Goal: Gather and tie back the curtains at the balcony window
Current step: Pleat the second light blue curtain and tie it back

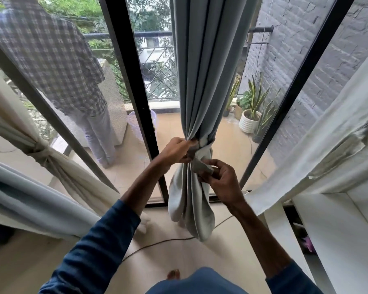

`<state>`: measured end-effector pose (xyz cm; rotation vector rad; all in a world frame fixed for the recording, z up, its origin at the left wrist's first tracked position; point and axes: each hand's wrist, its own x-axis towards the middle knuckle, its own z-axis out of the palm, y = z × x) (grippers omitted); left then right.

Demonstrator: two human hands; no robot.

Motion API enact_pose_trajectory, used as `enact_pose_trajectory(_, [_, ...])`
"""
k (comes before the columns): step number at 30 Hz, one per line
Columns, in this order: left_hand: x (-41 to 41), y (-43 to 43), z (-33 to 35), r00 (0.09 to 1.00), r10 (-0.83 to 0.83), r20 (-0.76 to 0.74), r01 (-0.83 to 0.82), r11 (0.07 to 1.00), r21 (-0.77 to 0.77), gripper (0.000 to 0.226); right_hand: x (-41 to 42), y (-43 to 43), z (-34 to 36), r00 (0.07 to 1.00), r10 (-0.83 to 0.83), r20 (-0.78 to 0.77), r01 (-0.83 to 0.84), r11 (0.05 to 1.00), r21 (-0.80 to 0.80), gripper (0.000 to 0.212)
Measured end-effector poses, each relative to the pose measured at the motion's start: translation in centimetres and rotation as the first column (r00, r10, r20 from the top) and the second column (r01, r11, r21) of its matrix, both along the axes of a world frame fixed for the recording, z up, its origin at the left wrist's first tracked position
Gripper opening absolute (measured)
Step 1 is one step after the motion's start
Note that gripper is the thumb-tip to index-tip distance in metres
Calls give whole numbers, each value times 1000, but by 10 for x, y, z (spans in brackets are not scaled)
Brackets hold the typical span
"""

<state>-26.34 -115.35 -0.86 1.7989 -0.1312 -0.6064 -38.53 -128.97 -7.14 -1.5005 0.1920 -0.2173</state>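
A grey-blue curtain (202, 71) hangs in the middle of the balcony window, gathered into a narrow bundle. A tie-back strip (204, 149) of the same cloth wraps around it at waist height. My left hand (176, 150) pinches the strip at the bundle's left side. My right hand (220, 180) holds the strip's loose end just below and to the right. Under the tie the curtain's lower part (189, 206) hangs in loose folds above the floor. At the left a cream curtain (51, 162) is knotted back.
A person in a checked shirt (51, 60) stands on the balcony behind the glass. Black door frames (134, 81) flank the curtain. Potted plants (251, 115) stand by the grey brick wall. A white curtain (306, 158) hangs at right, and a cable (157, 242) lies on the floor.
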Motion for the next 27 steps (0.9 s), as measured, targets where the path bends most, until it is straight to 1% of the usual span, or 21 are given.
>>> enact_pose_trajectory(3, [-1, 0, 3, 991, 118, -59, -121, 991, -55, 28, -5, 4, 7, 999, 6, 49, 4, 982, -190, 31])
enact_pose_trajectory(6, [-1, -3, 7, 971, 226, -76, -230, 972, -46, 11, -10, 11, 16, 997, -5, 80, 40, 895, -443, 28])
enact_pose_trajectory(8, [-1, -5, 7, 959, 275, -63, -277, 961, -22, 12, -11, 13, 25, 990, 14, 141, 65, 839, -541, 31])
enact_pose_trajectory(10, [-1, -7, 5, 964, 266, -27, -266, 964, -4, 17, -8, 13, 39, 979, 25, 204, 97, 817, -569, 32])
enact_pose_trajectory(12, [-4, -10, 3, 974, 227, -12, -227, 974, -15, 18, 1, 9, 56, 973, -15, 232, 141, 832, -537, 29])
enact_pose_trajectory(14, [-7, -11, 0, 976, 207, -62, -210, 977, -48, 13, 11, 1, 72, 965, -94, 245, 205, 851, -483, 24])
enact_pose_trajectory(15, [-9, -10, 0, 976, 196, -96, -202, 978, -58, 12, 16, -2, 80, 957, -122, 263, 240, 844, -480, 22])
enact_pose_trajectory(17, [-14, -8, -1, 967, 181, -181, -199, 976, -87, 17, 23, -6, 88, 940, -125, 316, 283, 802, -526, 20])
enact_pose_trajectory(19, [-15, -6, -5, 957, 185, -226, -218, 967, -134, 19, 25, -4, 93, 925, -81, 371, 304, 741, -598, 17])
enact_pose_trajectory(22, [-19, -4, -7, 955, 207, -211, -249, 948, -199, 6, 25, 5, 92, 887, 69, 456, 322, 617, -718, 24])
enact_pose_trajectory(23, [-20, -4, -9, 955, 213, -205, -257, 941, -221, 5, 24, 8, 90, 879, 130, 459, 304, 590, -748, 27])
enact_pose_trajectory(25, [-24, -2, -9, 956, 230, -181, -271, 929, -251, 14, 23, 15, 84, 882, 218, 418, 242, 551, -798, 34])
enact_pose_trajectory(27, [-28, 0, -9, 956, 249, -154, -281, 928, -245, 22, 23, 22, 79, 899, 236, 370, 201, 528, -825, 37])
